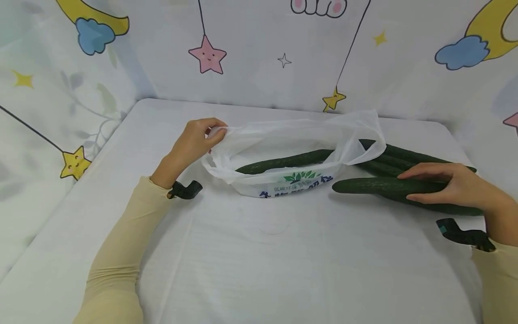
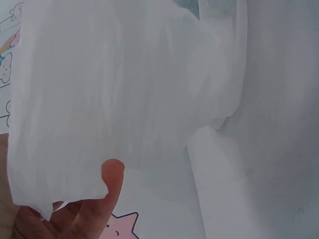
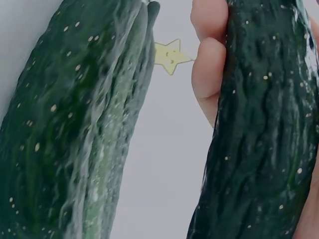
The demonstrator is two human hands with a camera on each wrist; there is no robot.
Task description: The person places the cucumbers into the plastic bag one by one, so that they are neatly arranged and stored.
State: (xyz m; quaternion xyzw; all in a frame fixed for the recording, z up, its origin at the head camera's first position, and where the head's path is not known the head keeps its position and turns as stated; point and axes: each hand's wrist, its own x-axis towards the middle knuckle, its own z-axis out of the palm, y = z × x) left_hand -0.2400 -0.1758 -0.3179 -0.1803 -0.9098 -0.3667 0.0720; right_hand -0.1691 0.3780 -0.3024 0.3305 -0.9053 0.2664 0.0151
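Observation:
My left hand [image 1: 198, 137] pinches the left edge of a white plastic bag [image 1: 247, 186] printed with green leaves and blue characters. In the left wrist view, the bag's film [image 2: 109, 99] hides part of the fingers. Inside the bag's wide mouth lies one long cucumber [image 1: 283, 163]. To the right, my right hand [image 1: 465, 184] grips another cucumber [image 1: 372, 185] between thumb and fingers, its far end pointing at the bag. Several more cucumbers [image 1: 413, 155] lie behind and beneath it, partly covered by the bag's right handle. The right wrist view shows the gripped cucumber [image 3: 264, 119] beside another cucumber [image 3: 55, 114].
A white cloth [image 1: 259, 261] covers the table. Behind it and at the left rise cloth walls with cartoon prints, such as a pink star [image 1: 208, 55]. Dark wrist-worn devices show at the left wrist [image 1: 186, 190] and the right wrist [image 1: 465, 234].

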